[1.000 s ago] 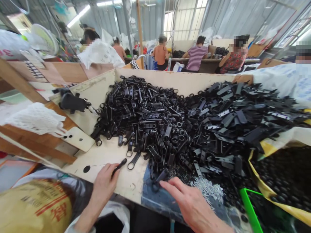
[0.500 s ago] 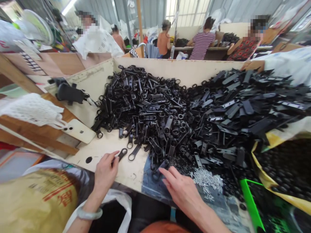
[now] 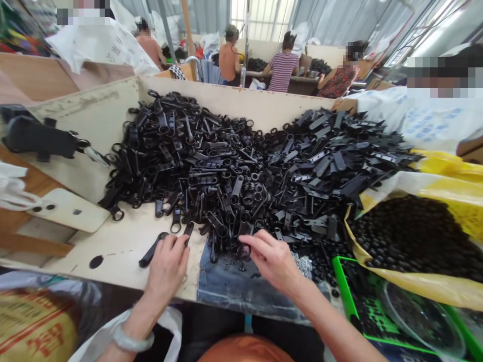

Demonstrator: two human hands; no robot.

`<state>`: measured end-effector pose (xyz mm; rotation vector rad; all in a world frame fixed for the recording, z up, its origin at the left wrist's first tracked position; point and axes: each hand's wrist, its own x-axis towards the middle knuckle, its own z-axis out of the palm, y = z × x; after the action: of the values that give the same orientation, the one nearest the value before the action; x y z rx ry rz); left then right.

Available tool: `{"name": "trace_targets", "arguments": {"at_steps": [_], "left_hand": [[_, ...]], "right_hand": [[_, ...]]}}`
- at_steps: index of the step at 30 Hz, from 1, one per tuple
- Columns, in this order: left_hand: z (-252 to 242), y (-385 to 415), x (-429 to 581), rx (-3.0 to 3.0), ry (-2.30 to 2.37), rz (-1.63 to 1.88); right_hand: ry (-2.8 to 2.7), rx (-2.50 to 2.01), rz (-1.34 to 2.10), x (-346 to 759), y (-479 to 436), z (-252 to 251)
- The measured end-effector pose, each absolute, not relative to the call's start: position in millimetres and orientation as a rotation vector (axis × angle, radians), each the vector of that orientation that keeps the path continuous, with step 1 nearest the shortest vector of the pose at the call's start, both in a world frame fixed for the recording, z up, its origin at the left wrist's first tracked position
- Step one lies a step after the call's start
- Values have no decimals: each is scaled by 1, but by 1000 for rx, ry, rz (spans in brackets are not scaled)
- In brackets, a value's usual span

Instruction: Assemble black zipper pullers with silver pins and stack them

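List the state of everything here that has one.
Left hand: open, fingers flat on a loose pull tab.
Right hand: pinching a ringed tab.
Tab heap: piled loose.
Yellow sack: open, full.
Phone: face down.

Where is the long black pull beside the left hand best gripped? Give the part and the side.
Pinch the pull across its narrow sides near the lower-left end. It lies flat on the table, slanting away from the pile, and that end is free; the left hand is at the upper end. Come from above and the left.
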<state>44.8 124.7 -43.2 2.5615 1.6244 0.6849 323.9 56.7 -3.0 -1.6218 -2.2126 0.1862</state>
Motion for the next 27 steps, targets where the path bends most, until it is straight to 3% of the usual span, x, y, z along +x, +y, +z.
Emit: {"name": "trace_targets", "arguments": {"at_steps": [8,16,27], "left_hand": [[-39,101,62,2408,1387,731],[-64,146,25,2699,952,565],[-18,164,44,2936,544,397]], "right_hand": [[-2241,-1684,156,321,112,27],[-1493,-1909,390,404,5,10],[-1995,-1902,544,362,8,-7]]}}
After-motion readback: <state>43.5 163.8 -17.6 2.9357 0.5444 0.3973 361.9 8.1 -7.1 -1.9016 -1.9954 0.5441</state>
